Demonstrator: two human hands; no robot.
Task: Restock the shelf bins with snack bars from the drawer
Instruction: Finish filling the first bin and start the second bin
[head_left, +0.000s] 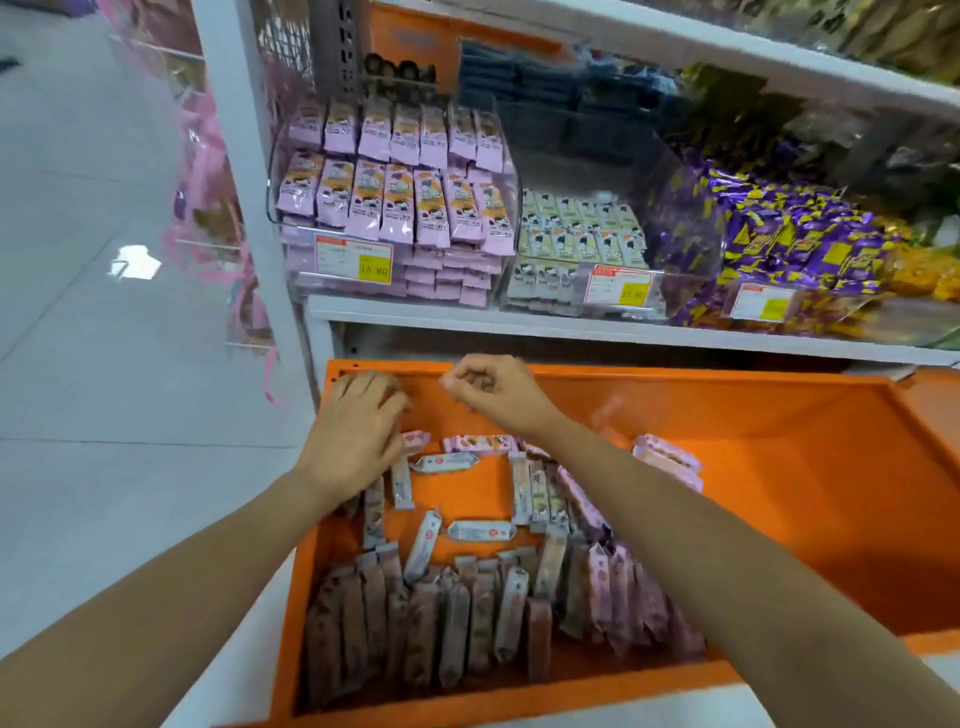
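Left hand (358, 431), right hand (493, 389) over drawer (779, 467)

Shelf (571, 330) above, drawer (779, 493) below
Clear bins (441, 283) line the shelf's front edge; snack bars (457, 623) fill the drawer's left half.

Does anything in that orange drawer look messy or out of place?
Yes. The bars along the drawer's near edge stand in a tidy row, but the white-wrapped bars mid-drawer lie scattered at all angles. Nothing looks torn or spilled.

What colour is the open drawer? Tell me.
The drawer is orange, best seen in the head view.
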